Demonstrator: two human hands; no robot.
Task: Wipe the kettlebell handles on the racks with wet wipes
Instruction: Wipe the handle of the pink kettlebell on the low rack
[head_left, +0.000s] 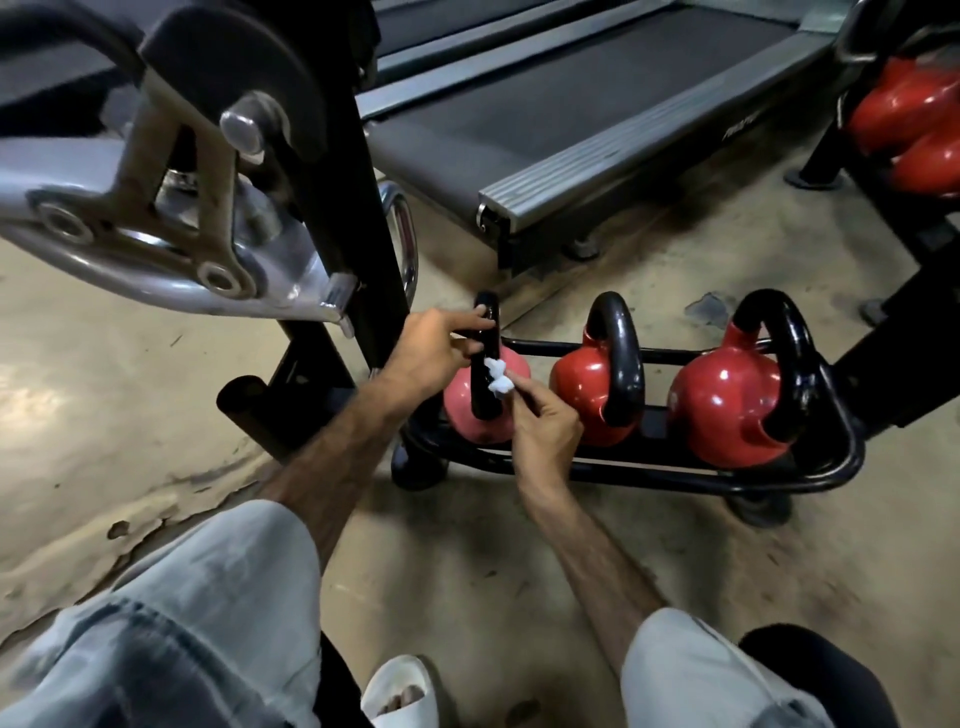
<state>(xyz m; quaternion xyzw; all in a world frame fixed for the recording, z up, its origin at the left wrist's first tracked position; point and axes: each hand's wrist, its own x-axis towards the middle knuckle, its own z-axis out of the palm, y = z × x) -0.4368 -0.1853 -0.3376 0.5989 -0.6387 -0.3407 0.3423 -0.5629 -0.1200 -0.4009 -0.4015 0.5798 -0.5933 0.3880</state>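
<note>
- Left hand (434, 353) gripping handle (487, 358) of kettlebell (462, 410) at rack (675, 467) left end, steadying.
- Right hand (540, 421) pinching wet wipe (497, 378); best wrapping it round, not dabbing.

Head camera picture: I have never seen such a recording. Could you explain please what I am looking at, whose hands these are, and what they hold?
The camera sits on a person's head and looks down, so you see their own arms, their knees in light jeans, and a white sandal. They crouch on a gym floor before a low black rack that carries three red kettlebells with black handles. The left hand grips the handle of the leftmost kettlebell. The right hand pinches a small white wipe and presses it against that same handle. The middle kettlebell and the right kettlebell are not touched. Behind stands a treadmill; at the upper left is part of a metal gym machine.
</note>
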